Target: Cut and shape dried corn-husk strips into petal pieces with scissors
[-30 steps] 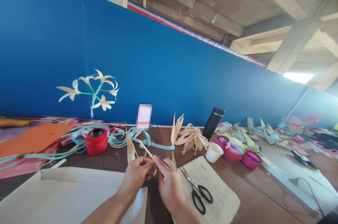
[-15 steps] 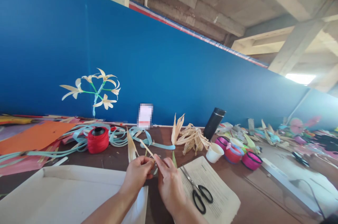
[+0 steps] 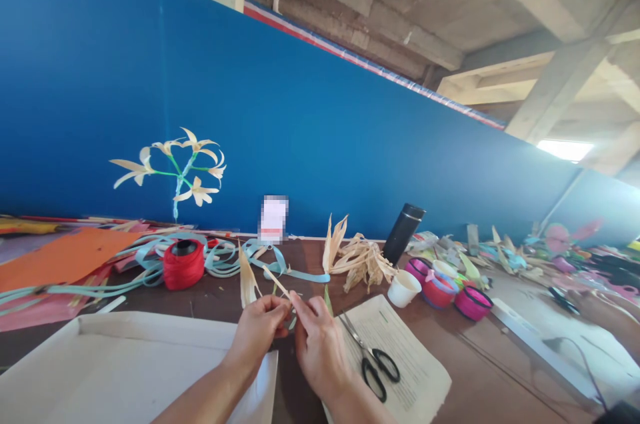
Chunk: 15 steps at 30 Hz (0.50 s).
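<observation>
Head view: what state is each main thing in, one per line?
Left hand, fingers pinched; grip hidden
Right hand, closed on the pale strip
Pale strip, held, slanting
Scissors, lying unheld on the printed sheet
Black flask, lid on
Red spool, wound
Blue ribbon, loosely looped
Flower spray, blooms spread open
White cup, contents unclear

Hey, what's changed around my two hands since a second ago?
Nothing clearly changed; no visible grasp or release, and the view drifted only slightly. Your left hand and right hand stay close together, the pale strip still at the right one. The black-handled scissors still lie on the printed sheet.
</observation>
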Each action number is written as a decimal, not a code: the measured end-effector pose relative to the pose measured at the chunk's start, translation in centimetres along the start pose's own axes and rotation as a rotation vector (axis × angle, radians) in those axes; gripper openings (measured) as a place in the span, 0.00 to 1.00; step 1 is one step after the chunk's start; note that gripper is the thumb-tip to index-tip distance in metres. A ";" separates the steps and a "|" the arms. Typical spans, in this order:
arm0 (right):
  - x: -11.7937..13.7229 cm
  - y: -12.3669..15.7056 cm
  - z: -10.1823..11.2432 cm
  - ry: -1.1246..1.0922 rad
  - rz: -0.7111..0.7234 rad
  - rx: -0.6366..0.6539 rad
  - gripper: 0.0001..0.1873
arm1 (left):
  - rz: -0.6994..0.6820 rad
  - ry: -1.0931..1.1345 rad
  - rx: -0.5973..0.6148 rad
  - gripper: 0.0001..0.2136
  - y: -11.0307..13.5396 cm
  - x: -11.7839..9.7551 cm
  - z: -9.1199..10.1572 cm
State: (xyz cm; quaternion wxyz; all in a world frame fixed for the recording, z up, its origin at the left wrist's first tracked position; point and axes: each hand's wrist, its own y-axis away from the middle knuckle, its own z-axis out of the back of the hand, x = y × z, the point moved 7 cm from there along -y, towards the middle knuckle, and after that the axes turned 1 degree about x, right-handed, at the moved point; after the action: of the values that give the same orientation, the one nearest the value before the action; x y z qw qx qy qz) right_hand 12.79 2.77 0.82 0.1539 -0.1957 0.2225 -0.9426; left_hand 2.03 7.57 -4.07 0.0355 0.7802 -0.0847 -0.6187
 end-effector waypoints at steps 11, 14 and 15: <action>-1.1 -0.5 -0.2 -0.376 -0.101 -0.101 0.23 | -0.036 -0.033 0.028 0.14 -0.8 0.4 0.2; -1.3 -0.5 -0.3 -0.408 -0.128 -0.113 0.21 | -0.025 -0.032 0.028 0.15 -0.7 0.2 0.1; -1.4 -0.5 -0.3 -0.405 -0.126 -0.117 0.21 | -0.024 -0.033 0.029 0.15 -0.6 0.1 0.0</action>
State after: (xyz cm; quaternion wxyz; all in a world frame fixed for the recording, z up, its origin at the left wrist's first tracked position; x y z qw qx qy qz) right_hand 13.73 3.84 0.37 0.1247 -0.4030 0.2289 -0.8773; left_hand 2.05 8.14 -4.24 0.0152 0.7712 -0.0849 -0.6308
